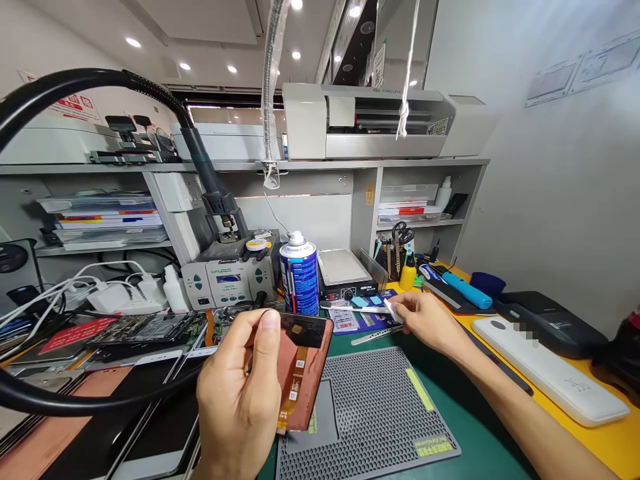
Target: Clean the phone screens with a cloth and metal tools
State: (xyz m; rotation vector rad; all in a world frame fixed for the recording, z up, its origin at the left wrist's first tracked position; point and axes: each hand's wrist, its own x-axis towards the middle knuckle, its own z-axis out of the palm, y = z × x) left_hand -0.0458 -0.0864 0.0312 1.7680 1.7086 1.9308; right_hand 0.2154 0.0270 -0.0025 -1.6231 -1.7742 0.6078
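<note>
And there was the left hand's (pixel 235 393) grip, holding the phone screen (pixel 315 387) over the perforated mat's (pixel 387 407) edge; a slipping thumb could have creased its flex cable (pixel 297 380)! The right hand (pixel 425 323) pinched a small white piece (pixel 391 308), risking knocking the tweezers (pixel 373 337).

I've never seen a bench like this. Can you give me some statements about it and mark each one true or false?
1. The left hand holds a flat panel with a copper-coloured face. True.
2. The blue can lies on its side. False: the blue can stands upright.
3. The yellow bottle stands to the right of the blue can. True.
4. The right hand rests flat on the grey mat. False: the right hand is beyond the grey mat, pinching a small white item.
5. A long white device lies on the orange surface. True.
</note>
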